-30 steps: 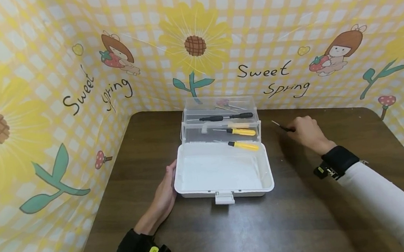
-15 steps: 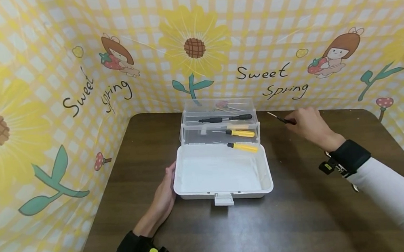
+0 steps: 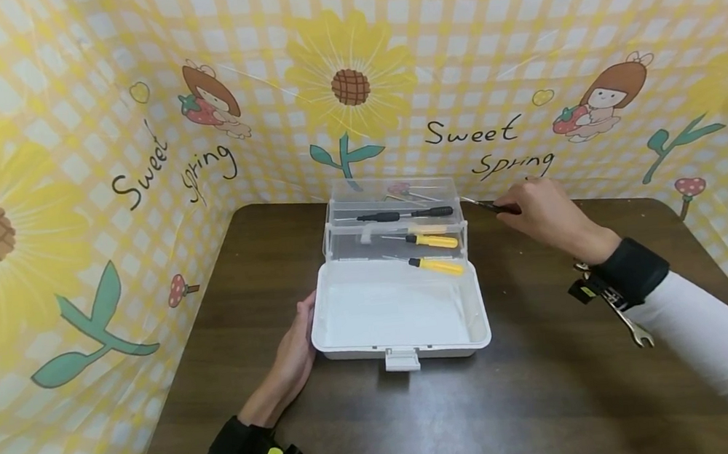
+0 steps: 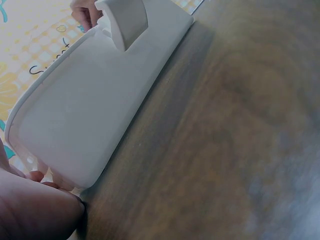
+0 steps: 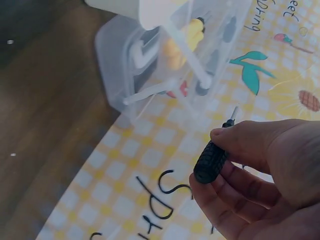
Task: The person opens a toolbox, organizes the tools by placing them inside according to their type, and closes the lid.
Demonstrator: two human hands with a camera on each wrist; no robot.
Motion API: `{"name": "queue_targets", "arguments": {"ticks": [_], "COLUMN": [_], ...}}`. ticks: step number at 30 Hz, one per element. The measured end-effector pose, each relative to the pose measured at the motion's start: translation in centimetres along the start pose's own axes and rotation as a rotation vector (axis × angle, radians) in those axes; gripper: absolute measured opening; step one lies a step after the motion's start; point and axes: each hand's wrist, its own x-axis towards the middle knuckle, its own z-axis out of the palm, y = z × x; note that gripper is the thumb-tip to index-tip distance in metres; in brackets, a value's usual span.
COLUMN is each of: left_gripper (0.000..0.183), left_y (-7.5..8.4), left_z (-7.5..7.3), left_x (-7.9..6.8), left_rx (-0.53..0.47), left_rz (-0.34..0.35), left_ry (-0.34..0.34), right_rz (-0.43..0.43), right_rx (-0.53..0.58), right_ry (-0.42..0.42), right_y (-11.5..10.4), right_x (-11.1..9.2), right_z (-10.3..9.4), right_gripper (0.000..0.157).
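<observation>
An opened white toolbox with raised clear trays stands on the table. My left hand lies along its left side, fingers resting against the wall; the left wrist view shows it at the box's corner. My right hand pinches a black-handled screwdriver between thumb and fingers, right of the upper trays. Its thin shaft points left, the tip close by the tray's right end. Two yellow-handled screwdrivers and two black-handled screwdrivers lie in the trays.
A metal wrench lies on the brown table, partly hidden beneath the right wrist. Thin metal tools show at the back of the upper tray. A yellow checked cloth hangs behind and to the left. The box latch faces front.
My right hand has moved back and slightly left with the screwdriver, bringing its tip near the upper tray. The wrench has come into view under the right wrist. The left hand stays put.
</observation>
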Motion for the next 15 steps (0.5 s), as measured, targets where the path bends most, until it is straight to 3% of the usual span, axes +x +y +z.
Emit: {"name": "queue_targets", "arguments": {"ticks": [15], "left_gripper": [0.081], "left_y": [-0.1], "left_z": [0.0], "left_x": [-0.1], "left_rx": [-0.004], "left_rz": [0.005], "left_ry": [-0.001], "right_rz": [-0.09], "right_rx": [0.028], "right_ry": [-0.066], "right_y": [-3.0], "right_x": [3.0], "right_z": [-0.2], "right_gripper": [0.021]}}
